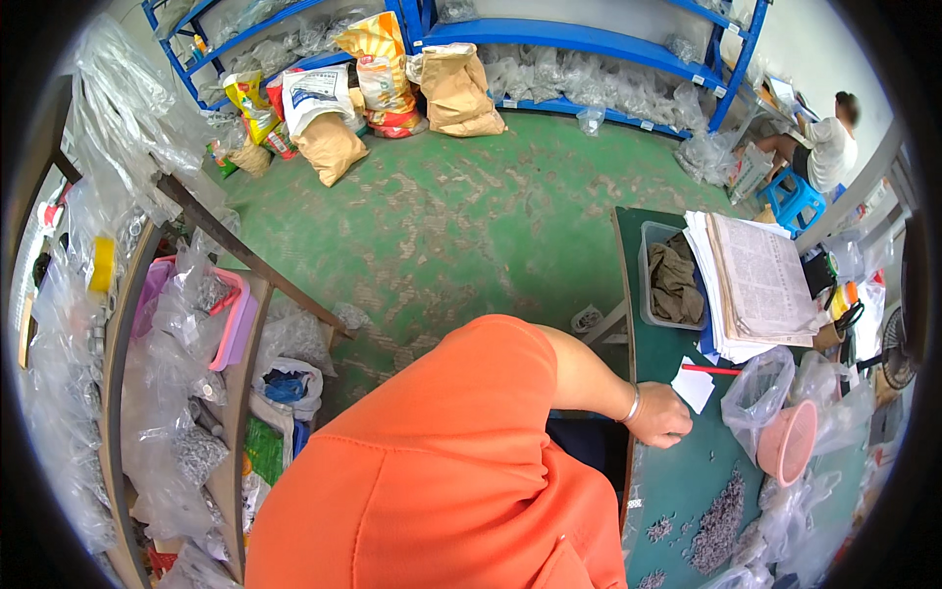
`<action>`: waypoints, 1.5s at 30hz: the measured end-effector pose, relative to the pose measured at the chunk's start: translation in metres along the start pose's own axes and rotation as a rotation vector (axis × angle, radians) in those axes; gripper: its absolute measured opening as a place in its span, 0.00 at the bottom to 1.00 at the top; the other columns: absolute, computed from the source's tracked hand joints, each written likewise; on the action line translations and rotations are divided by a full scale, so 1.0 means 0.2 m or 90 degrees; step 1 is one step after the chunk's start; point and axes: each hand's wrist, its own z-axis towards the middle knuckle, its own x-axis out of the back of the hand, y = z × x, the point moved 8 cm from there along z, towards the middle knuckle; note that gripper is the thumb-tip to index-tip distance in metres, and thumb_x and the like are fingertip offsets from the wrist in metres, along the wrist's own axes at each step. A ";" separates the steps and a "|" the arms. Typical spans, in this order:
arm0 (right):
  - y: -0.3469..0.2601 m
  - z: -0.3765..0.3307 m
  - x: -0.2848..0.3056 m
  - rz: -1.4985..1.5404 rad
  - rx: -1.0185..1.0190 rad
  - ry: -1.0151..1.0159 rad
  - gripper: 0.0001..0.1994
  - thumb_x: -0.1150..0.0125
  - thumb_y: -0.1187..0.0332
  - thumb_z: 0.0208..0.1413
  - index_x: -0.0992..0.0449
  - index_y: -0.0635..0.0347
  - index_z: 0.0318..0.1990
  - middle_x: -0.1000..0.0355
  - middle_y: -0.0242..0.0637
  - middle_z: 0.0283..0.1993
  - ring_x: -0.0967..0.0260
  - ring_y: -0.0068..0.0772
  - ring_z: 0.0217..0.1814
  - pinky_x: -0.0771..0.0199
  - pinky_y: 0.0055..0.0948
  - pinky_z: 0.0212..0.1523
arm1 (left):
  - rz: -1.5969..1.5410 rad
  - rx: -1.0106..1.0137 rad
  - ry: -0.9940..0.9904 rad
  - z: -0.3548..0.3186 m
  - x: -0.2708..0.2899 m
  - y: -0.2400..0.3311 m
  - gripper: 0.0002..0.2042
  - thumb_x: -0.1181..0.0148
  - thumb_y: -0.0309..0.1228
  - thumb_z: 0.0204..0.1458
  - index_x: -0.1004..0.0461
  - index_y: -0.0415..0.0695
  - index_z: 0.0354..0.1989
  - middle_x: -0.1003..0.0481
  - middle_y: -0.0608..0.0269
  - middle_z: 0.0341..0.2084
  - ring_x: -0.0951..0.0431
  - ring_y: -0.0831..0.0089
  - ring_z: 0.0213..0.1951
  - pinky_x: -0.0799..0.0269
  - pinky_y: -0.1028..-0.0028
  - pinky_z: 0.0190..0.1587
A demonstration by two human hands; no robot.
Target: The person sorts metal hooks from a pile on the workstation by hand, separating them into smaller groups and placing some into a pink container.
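Observation:
My left hand (662, 414), with a metal bangle on the wrist, rests on the green table (677, 481) with the fingers curled in; nothing shows inside it. It reaches across from my orange sleeve (491, 363). Just right of the knuckles lies a white slip of paper (694, 385) with a red pen (711, 370) above it. A heap of small dark metal parts (721, 510) is spread on the table below the hand. My right hand is out of sight.
A pink bowl in a clear bag (788, 442), a paper stack (760, 285) and a clear bin of cloth (672, 280) sit on the table. Wooden shelves of bagged parts (186, 393) stand left. Sacks (334, 108) lean on blue racks (579, 39). Another person (829, 142) sits far right.

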 end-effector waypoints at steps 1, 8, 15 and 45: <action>0.00 0.00 0.00 -0.013 0.009 -0.006 0.11 0.42 0.65 0.61 0.22 0.67 0.39 0.25 0.48 0.36 0.28 0.48 0.36 0.24 0.41 0.43 | -0.004 0.002 0.005 0.00 0.01 0.00 0.09 0.37 0.36 0.51 0.27 0.45 0.27 0.27 0.60 0.22 0.22 0.56 0.25 0.27 0.58 0.28; 0.00 0.01 0.01 -0.083 0.071 -0.039 0.12 0.41 0.64 0.62 0.22 0.67 0.39 0.25 0.48 0.36 0.27 0.46 0.36 0.23 0.39 0.42 | -0.104 0.090 0.037 0.01 0.06 -0.03 0.08 0.35 0.36 0.51 0.25 0.47 0.27 0.25 0.62 0.22 0.22 0.58 0.26 0.27 0.60 0.28; 0.01 0.02 -0.01 -0.105 0.000 -0.044 0.10 0.39 0.66 0.61 0.19 0.64 0.34 0.24 0.49 0.38 0.26 0.48 0.37 0.22 0.39 0.43 | -0.294 -0.391 0.163 0.46 0.25 0.83 0.10 0.36 0.35 0.45 0.31 0.47 0.20 0.29 0.63 0.20 0.25 0.59 0.23 0.30 0.62 0.24; 0.46 -0.22 0.03 -0.078 -0.288 -0.067 0.09 0.38 0.77 0.59 0.25 0.66 0.47 0.25 0.36 0.42 0.29 0.31 0.43 0.25 0.31 0.47 | -0.338 -0.370 -0.010 0.46 0.47 1.11 0.09 0.36 0.37 0.35 0.29 0.48 0.16 0.27 0.62 0.18 0.23 0.58 0.25 0.27 0.63 0.24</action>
